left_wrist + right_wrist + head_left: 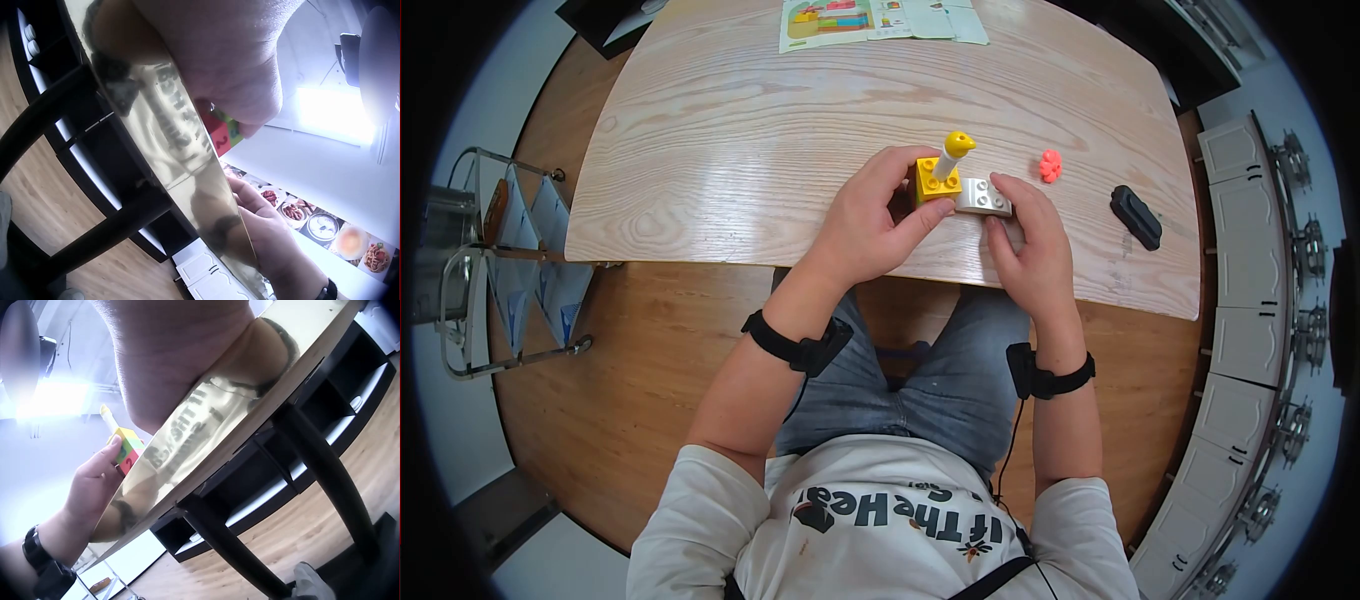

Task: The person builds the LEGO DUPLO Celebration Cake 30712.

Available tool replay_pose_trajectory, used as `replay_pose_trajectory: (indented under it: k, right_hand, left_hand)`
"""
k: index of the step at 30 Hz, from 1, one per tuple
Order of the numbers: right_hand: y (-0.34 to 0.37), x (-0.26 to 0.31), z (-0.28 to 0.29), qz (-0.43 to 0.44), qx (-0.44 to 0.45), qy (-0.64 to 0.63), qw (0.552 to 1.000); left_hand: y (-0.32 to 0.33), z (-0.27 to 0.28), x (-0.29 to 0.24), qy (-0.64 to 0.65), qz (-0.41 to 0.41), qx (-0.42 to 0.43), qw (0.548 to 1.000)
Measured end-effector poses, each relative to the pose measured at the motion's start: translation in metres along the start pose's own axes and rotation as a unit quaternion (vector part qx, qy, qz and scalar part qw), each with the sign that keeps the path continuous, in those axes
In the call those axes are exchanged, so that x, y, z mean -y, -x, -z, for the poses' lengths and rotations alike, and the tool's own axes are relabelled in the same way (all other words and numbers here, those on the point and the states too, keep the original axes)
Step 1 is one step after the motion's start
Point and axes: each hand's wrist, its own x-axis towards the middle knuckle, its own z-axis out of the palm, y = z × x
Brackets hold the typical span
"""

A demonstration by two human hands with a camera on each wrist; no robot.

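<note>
My left hand grips a block stack near the table's front edge, thumb on its near side. The stack's top is a yellow block with a white candle piece and yellow tip upright on it. In the right wrist view, green and red blocks show below the yellow one, the red marked 2. Right beside the stack lies a white block with studs, and my right hand holds its right end between thumb and fingers. The wrist views hide most of the white block.
A coral flower-shaped piece lies right of the hands, with a black object farther right. A printed instruction sheet lies at the table's far edge. The table's front edge runs just before the body.
</note>
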Motion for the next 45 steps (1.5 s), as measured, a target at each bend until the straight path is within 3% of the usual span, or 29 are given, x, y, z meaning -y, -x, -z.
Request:
replay_pose_trajectory:
  k: [35,38,45]
  right_hand:
    - [0.000,0.002,0.001,-0.012,-0.002,-0.012,1.000]
    - [0.000,0.003,0.001,-0.014,-0.001,-0.012,1.000]
    - [0.000,0.005,0.002,-0.022,0.001,-0.011,1.000]
  left_hand:
    - [0.000,0.001,0.000,0.008,-0.004,0.002,1.000]
    - [-0.002,-0.007,0.008,0.040,-0.048,-0.049,0.997]
    - [-0.002,-0.007,0.009,0.038,-0.053,-0.052,0.997]
